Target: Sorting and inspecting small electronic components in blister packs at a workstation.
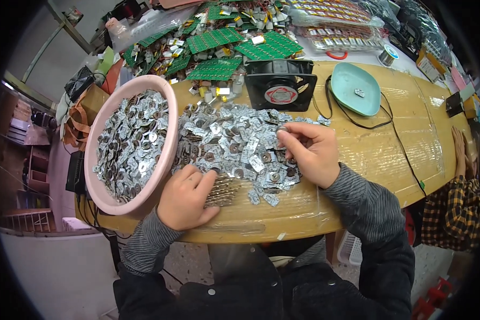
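A loose heap of small silvery-white flat parts with dark round pieces (234, 130) covers the middle of the table. My left hand (189, 194) is closed at the near left side of the heap, thumb and index finger against a brownish metal grid-like piece (226, 191) with rows of slanted pins. At the heap's right side my right hand (312, 152) has thumb and index finger pinched together; a small part seems to sit at the tips, too small to name. Left of the heap, a pink round basin (170, 101) stands tilted, full of the same small parts.
Behind the heap stands a black square fan (280, 88). A turquoise dish (368, 80) holds one small part, with a black cable (394, 125) beside it. Green circuit boards (213, 40) and a solder spool (388, 55) lie farther back. Another person's hand (458, 144) rests at the right edge.
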Demonstrator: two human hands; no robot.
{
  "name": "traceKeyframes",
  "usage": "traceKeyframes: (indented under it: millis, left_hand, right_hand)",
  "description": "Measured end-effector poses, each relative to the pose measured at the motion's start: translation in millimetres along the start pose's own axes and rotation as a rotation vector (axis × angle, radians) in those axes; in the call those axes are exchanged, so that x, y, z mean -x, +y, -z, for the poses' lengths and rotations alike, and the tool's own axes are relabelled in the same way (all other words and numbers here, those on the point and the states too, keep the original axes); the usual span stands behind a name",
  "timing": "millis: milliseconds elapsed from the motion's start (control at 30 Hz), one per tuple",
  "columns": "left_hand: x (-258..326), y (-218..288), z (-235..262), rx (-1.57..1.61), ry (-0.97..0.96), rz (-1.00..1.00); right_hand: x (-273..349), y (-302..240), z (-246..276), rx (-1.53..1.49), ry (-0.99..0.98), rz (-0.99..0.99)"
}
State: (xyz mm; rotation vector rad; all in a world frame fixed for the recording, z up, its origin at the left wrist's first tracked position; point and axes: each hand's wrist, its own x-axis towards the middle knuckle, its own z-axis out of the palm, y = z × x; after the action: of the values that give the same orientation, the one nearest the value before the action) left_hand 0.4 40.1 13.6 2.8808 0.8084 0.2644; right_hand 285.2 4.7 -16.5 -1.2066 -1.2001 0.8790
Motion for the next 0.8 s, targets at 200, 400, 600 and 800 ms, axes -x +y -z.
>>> traceKeyframes:
  millis: [200, 400, 600, 800]
  left_hand:
    - [1.8, -3.1, 0.6, 0.01, 0.087, 0.007]
    - [2.2, 2.7, -2.7, -0.099, 0.061, -0.036]
    - [4.8, 12.8, 0.6, -0.184, 0.077, -0.004]
    - [11.7, 7.2, -4.1, -0.133, 0.099, -0.037]
  right_hand:
    - [-0.2, -0.3, -7.3, 0.084, 0.006, 0.049]
    - [-4.0, 8.5, -9.7, 0.122, 0.013, 0.123]
    - [-2.2, 6.8, -2.1, 0.125, 0.021, 0.135]
    - [-1.9, 8.4, -5.9, 0.151, -0.006, 0.165]
